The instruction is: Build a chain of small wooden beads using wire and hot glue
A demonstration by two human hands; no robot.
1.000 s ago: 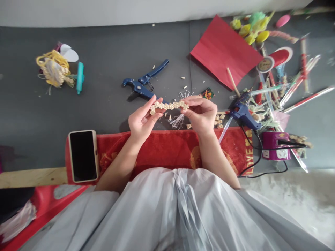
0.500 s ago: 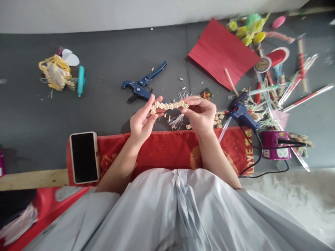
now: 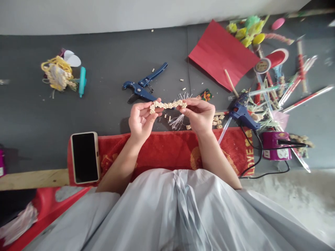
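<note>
A knobbly cream-coloured strip (image 3: 169, 105), made up of small bead-like pieces, is stretched level between my two hands above the grey table. My left hand (image 3: 142, 120) pinches its left end, which bends downward. The right end sits between the thumb and fingers of my right hand (image 3: 200, 114). Beyond my left hand lies a blue cutter (image 3: 141, 89) with its handles apart. White threads (image 3: 178, 120) and small cut pale pieces (image 3: 218, 120) lie on the table around my right hand.
A blue glue gun (image 3: 243, 113) with a cord rests on the right, near a purple power block (image 3: 276, 145). Red paper (image 3: 222, 54) and a heap of straws lie behind. A phone (image 3: 85, 157) lies on the red towel (image 3: 167, 150). Yellow cord (image 3: 58, 71) sits at left.
My left hand's fingers have curled in around the strip's left end, and that end has shifted slightly left. My right hand has moved a little left and keeps its pinch.
</note>
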